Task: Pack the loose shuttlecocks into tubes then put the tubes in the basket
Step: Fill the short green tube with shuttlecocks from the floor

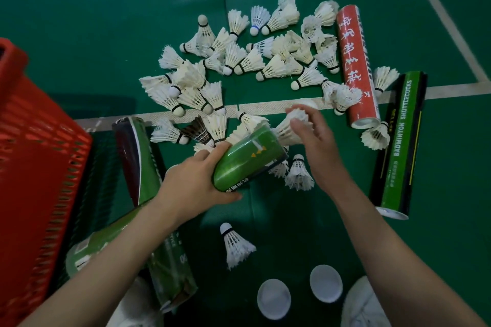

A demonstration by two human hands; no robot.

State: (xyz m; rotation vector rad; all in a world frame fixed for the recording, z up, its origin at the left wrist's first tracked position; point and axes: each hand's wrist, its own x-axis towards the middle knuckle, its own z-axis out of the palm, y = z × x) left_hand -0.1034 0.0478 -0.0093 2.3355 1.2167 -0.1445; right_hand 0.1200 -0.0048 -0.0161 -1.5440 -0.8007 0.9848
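**Left hand grips the green tube, right hand holds a shuttlecock at its far end**

The left hand (191,186) is wrapped round the near end of a glossy green cardboard tube (249,159), thumb underneath and fingers over the top. The tube is held off the floor, its far end pointing away towards the pile. The right hand (316,138) sits just beyond and to the right of that far end. Its fingers are curled onto the feather skirt of a white feather shuttlecock (288,125) right at the tube's mouth. Whether the shuttlecock is partly inside cannot be told.

A pile of loose white shuttlecocks (239,61) spreads over the green court floor (106,21) beyond both hands. A dark-feathered shuttlecock (198,130) lies just left of the held tube. A single white shuttlecock (235,244) stands cork-up between the forearms.

The red plastic mesh basket (39,141) stands at the far left, well apart from the held tube. Four more tubes lie on the floor:
- a red tube with white characters (357,69), right of the pile
- a black-and-green tube (401,146), right of the right hand
- a dark-and-green tube (135,159), beside the basket
- another green tube (172,273), under the left forearm

Two white round caps (273,298) lie nearest the person.
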